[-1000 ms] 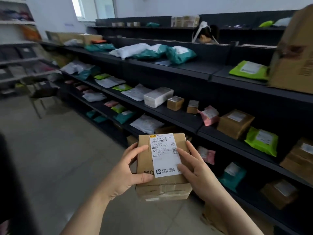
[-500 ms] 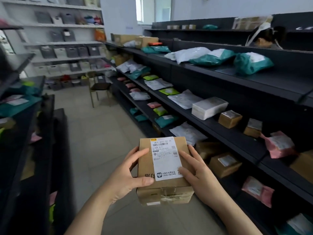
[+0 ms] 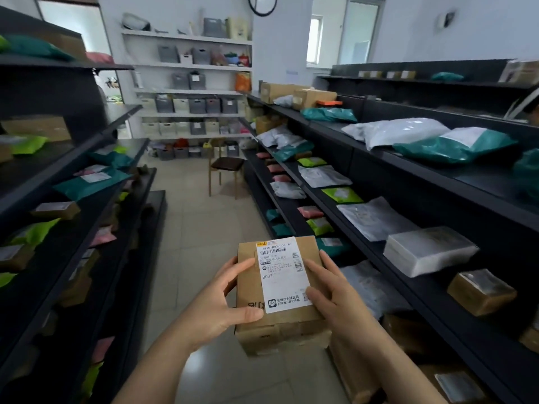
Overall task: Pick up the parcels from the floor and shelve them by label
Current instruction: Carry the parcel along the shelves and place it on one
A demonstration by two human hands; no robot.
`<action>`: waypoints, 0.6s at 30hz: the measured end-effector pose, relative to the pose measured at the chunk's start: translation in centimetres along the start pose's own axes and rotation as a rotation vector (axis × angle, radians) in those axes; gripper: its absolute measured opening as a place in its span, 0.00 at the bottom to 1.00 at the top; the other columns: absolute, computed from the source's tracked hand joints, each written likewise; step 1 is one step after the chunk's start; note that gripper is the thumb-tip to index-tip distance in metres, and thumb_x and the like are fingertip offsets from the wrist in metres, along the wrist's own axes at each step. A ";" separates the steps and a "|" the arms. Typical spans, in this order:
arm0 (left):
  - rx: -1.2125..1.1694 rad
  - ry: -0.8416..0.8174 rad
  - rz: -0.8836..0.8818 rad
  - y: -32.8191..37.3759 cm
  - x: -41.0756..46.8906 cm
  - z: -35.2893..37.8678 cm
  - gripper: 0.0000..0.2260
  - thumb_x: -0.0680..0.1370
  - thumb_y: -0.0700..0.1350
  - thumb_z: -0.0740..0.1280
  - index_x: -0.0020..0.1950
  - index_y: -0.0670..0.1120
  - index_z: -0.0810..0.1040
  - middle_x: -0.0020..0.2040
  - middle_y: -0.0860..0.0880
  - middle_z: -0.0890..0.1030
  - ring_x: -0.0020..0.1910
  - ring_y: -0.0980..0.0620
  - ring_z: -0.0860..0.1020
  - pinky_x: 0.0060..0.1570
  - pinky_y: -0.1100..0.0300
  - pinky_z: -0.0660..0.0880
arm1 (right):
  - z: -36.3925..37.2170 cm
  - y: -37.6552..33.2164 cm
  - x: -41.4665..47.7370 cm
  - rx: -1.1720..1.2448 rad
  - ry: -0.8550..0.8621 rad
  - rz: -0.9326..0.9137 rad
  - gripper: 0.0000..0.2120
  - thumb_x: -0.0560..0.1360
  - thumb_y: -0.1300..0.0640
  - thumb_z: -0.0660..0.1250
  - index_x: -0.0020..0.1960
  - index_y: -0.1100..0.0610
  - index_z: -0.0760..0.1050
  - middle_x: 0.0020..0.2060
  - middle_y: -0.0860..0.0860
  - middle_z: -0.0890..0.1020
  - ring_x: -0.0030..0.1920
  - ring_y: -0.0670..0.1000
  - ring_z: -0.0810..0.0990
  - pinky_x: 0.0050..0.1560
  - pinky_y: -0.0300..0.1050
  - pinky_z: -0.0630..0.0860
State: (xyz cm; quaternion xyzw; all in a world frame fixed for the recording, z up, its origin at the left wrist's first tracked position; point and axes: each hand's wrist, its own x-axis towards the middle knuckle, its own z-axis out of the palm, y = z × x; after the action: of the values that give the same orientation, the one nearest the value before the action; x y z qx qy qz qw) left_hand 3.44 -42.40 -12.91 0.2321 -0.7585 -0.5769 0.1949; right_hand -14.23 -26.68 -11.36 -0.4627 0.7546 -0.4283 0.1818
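A brown cardboard parcel (image 3: 280,319) is held at waist height in the aisle, its white shipping label (image 3: 281,275) facing up and reading B037. My left hand (image 3: 217,304) grips its left side, thumb on top near the front edge. On the other side, my right hand (image 3: 332,295) holds it with the thumb lying on the label's lower corner. Black shelving (image 3: 431,290) loaded with parcels runs along my right, and a second black shelf unit (image 3: 96,217) lines my left.
A wooden chair (image 3: 226,167) stands at the far end of the tiled aisle (image 3: 198,228). White wall shelves (image 3: 189,91) with grey bins fill the back wall. Bags and boxes, such as a white wrapped block (image 3: 428,250), lie on the right shelves.
The view has swung left from the right-hand shelves to look down the aisle. Both hands keep the same hold on the parcel.
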 end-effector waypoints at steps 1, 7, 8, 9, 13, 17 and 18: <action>-0.004 0.019 0.002 0.0 0.8 0.0 0.40 0.65 0.44 0.79 0.70 0.63 0.63 0.72 0.68 0.55 0.70 0.63 0.62 0.59 0.70 0.66 | -0.2 0.3 1.4 -0.007 -0.010 -0.017 0.25 0.78 0.57 0.61 0.73 0.44 0.60 0.75 0.38 0.49 0.71 0.36 0.52 0.70 0.38 0.55; 0.035 0.148 -0.034 -1.0 4.9 -1.3 0.39 0.65 0.47 0.79 0.70 0.64 0.64 0.68 0.72 0.58 0.67 0.65 0.64 0.56 0.69 0.69 | 0.4 2.3 8.2 -0.018 -0.121 -0.103 0.25 0.79 0.56 0.59 0.72 0.39 0.58 0.74 0.36 0.48 0.71 0.35 0.51 0.66 0.35 0.55; 0.036 0.164 -0.040 -1.3 5.4 -1.8 0.39 0.65 0.48 0.80 0.69 0.65 0.64 0.67 0.73 0.57 0.68 0.64 0.64 0.60 0.66 0.69 | 0.7 2.4 9.2 -0.022 -0.136 -0.116 0.25 0.79 0.55 0.59 0.72 0.39 0.58 0.74 0.36 0.47 0.72 0.35 0.50 0.67 0.35 0.55; 0.043 0.177 -0.044 -1.6 6.0 -2.2 0.39 0.65 0.48 0.80 0.69 0.66 0.64 0.67 0.74 0.57 0.69 0.64 0.64 0.63 0.62 0.69 | 1.0 2.5 10.2 -0.018 -0.151 -0.125 0.25 0.79 0.55 0.59 0.73 0.39 0.58 0.74 0.36 0.47 0.72 0.36 0.50 0.67 0.35 0.55; 0.121 0.230 -0.049 -2.8 8.5 -3.8 0.38 0.66 0.49 0.78 0.68 0.69 0.62 0.73 0.70 0.53 0.71 0.62 0.61 0.62 0.63 0.71 | 2.5 2.7 14.3 -0.001 -0.190 -0.145 0.25 0.80 0.56 0.59 0.73 0.39 0.57 0.75 0.36 0.45 0.70 0.34 0.50 0.67 0.35 0.54; 0.149 0.283 -0.030 -4.3 12.0 -6.5 0.39 0.66 0.49 0.77 0.71 0.66 0.62 0.74 0.68 0.50 0.73 0.62 0.58 0.60 0.65 0.70 | 4.9 2.6 19.4 -0.017 -0.201 -0.184 0.25 0.80 0.56 0.58 0.72 0.37 0.57 0.75 0.37 0.44 0.70 0.32 0.49 0.66 0.33 0.54; 0.171 0.291 -0.028 -4.6 13.0 -7.3 0.39 0.67 0.50 0.76 0.73 0.65 0.60 0.74 0.68 0.49 0.72 0.63 0.57 0.61 0.65 0.69 | 5.5 2.5 20.7 -0.018 -0.202 -0.193 0.25 0.80 0.56 0.58 0.72 0.36 0.57 0.75 0.36 0.44 0.69 0.32 0.49 0.66 0.33 0.54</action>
State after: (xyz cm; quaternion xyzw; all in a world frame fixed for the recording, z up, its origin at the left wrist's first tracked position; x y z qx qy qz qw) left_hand -2.48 -56.61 -15.09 0.3394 -0.7653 -0.4733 0.2742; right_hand -22.37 -46.47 -13.94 -0.5756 0.6883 -0.3881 0.2107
